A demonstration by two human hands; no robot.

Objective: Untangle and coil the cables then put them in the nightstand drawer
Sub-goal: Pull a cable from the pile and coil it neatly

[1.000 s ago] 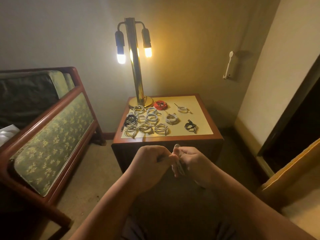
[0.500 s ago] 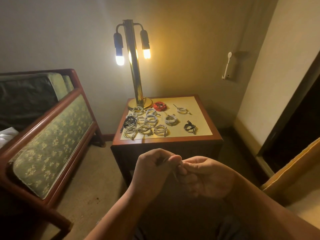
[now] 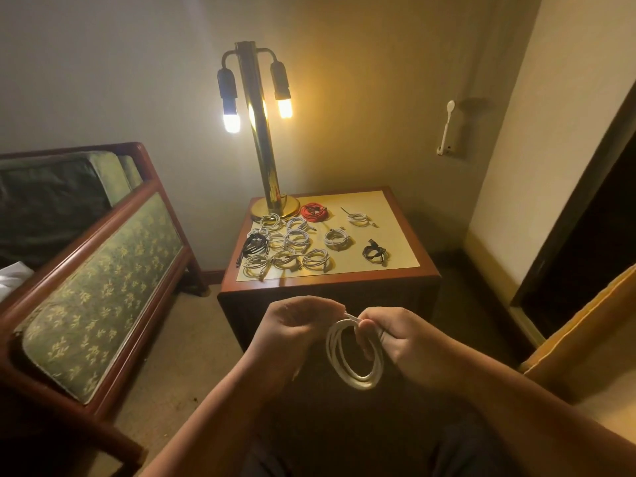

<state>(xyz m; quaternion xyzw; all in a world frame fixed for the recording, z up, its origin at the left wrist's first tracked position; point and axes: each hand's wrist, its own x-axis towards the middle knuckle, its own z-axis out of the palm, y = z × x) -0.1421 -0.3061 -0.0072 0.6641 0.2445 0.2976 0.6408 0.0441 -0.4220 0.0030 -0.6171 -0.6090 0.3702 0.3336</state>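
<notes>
A white cable [image 3: 354, 373] hangs in a round coil of several loops in front of the nightstand [image 3: 330, 280]. My right hand [image 3: 395, 342] grips the top of the coil with curled fingers. My left hand [image 3: 292, 325] pinches the cable's top end right beside it. On the nightstand top lie several coiled cables: white ones [image 3: 296, 239], a black one [image 3: 255, 244] at the left, a red one [image 3: 314, 211] by the lamp, a dark one [image 3: 374, 253] at the right. The nightstand's front is in shadow and no drawer shows.
A brass lamp [image 3: 265, 149] with two lit bulbs stands at the nightstand's back left. A wooden bench with green patterned cushions [image 3: 96, 270] is on the left. A dark doorway [image 3: 585, 235] and a yellow edge [image 3: 585, 332] are on the right. Carpet covers the floor.
The hands have drawn slightly apart and dropped lower. The white cable, bunched between the fingers before, now hangs as an open round coil from my right hand.
</notes>
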